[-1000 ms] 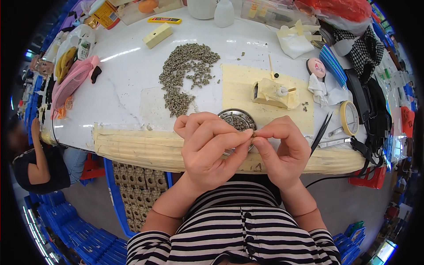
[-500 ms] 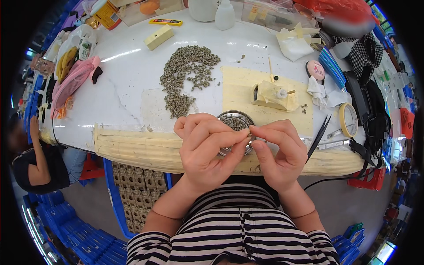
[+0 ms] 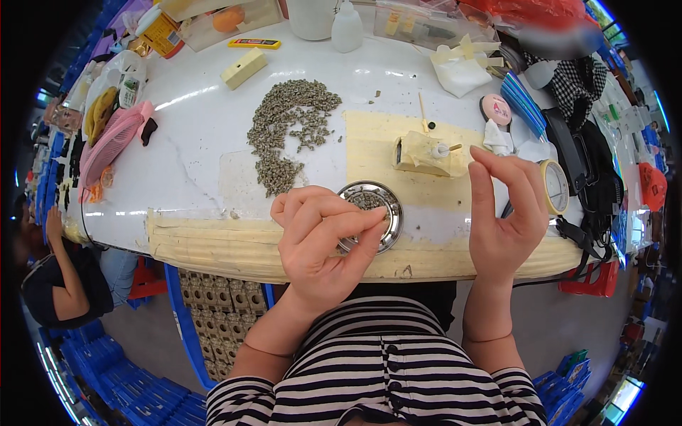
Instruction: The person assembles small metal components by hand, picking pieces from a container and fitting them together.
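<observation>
My left hand point(image 3: 323, 238) is closed in a pinch at the near edge of a round metal dish point(image 3: 395, 231); whatever is between its fingertips is too small to name. Small grey metal parts point(image 3: 368, 200) lie in the dish. Raised to the right, my right hand point(image 3: 506, 206) has thumb and forefinger curved toward each other, slightly apart, with nothing visible between them. Its fingertips are close to a small bottle with a stick in its top point(image 3: 446, 150), set in a tape-wrapped block point(image 3: 423, 157). Dark tweezers point(image 3: 507, 209) are mostly hidden behind this hand.
A large pile of small metal parts point(image 3: 284, 121) spreads beyond my left hand. A tape roll point(image 3: 554, 187) and a black bag point(image 3: 597, 184) lie at the right. Below the table's padded edge stands a blue crate point(image 3: 186, 323) of metal blocks. Someone point(image 3: 60, 280) sits at the left.
My right hand has left my left hand and moved right and up, beside the tape-wrapped block. My left hand keeps its pinch near the dish. The whole view has shifted slightly.
</observation>
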Available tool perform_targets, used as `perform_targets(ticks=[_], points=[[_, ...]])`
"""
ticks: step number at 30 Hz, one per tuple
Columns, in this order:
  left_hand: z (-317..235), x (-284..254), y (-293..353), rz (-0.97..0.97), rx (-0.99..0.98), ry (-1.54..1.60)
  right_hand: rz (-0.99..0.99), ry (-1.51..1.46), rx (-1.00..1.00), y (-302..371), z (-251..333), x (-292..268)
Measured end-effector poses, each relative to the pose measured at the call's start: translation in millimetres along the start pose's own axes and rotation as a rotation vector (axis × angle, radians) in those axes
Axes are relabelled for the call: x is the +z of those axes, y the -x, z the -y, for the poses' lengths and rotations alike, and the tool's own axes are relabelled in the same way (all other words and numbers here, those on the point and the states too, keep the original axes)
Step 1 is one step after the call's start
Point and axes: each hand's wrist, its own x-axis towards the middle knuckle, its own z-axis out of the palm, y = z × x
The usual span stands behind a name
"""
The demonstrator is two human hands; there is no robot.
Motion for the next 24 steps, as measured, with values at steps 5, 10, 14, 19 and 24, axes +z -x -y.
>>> perform_targets(ticks=[5,10,14,19,24], points=[[1.2,-0.7,0.1,-0.002,-0.006,0.009,0.062,0.094,-0.005,-13.9,-8.4,6.8],[0.9,-0.8,-0.8,-0.006,-0.020,0.033,0.070,0.123,-0.017,-11.7,-8.9,4.7],[1.1,-2.4,0.0,0.011,-0.023,0.058,-0.005,0.142,-0.034,-10.5,-3.2,3.4],[1.2,-1.2,-1.3,-0.009,-0.013,0.050,0.060,0.118,-0.024,-9.0,-10.0,7.1],[1.3,-1.3,-0.8,-0.011,-0.029,0.056,-0.029,0.142,-0.054,-9.0,3.5,1.3]])
